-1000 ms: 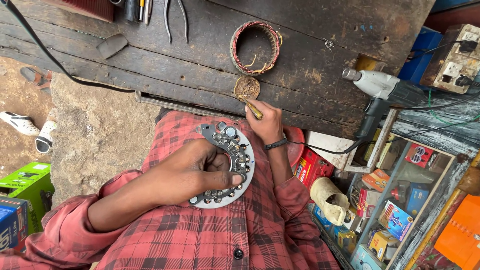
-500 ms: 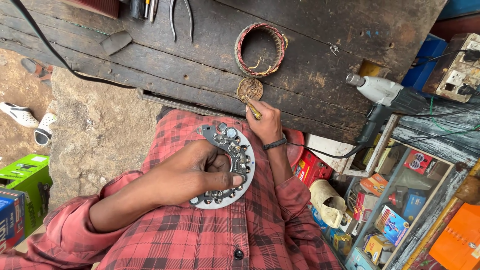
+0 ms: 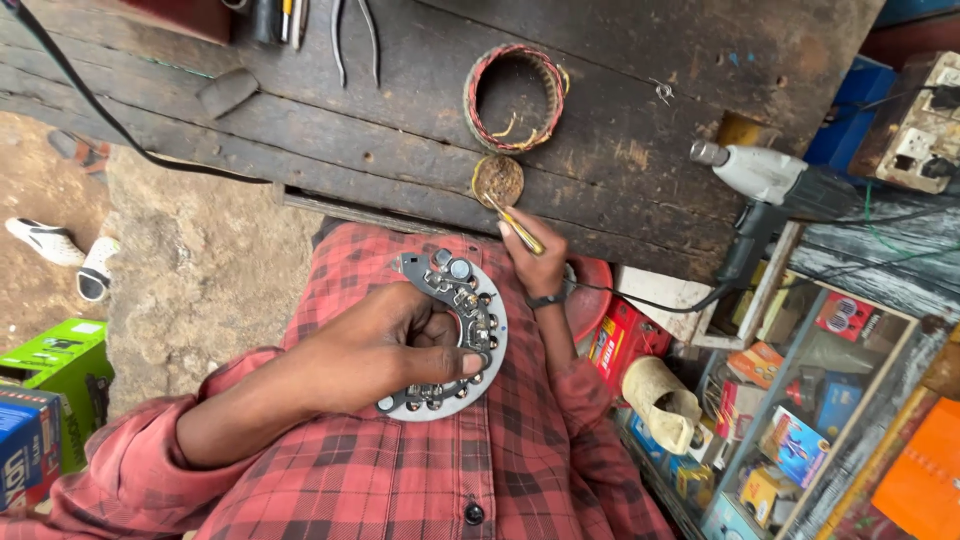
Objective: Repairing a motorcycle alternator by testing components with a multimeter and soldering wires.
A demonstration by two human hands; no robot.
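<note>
Gripping a round metal plate [image 3: 455, 340] studded with small parts, the left hand [image 3: 385, 345] holds it against the red checked shirt [image 3: 500, 460], thumb pressed across its lower rim. Just above the plate, the right hand [image 3: 535, 260] is closed around a thin yellow-handled tool [image 3: 515, 220], whose tip touches a small rusty disc [image 3: 497, 180] on the dark wooden tabletop [image 3: 620, 110]. Beyond the disc lies a coil of wire [image 3: 515, 97]; a grey power drill [image 3: 765, 185] rests well to the plate's right.
</note>
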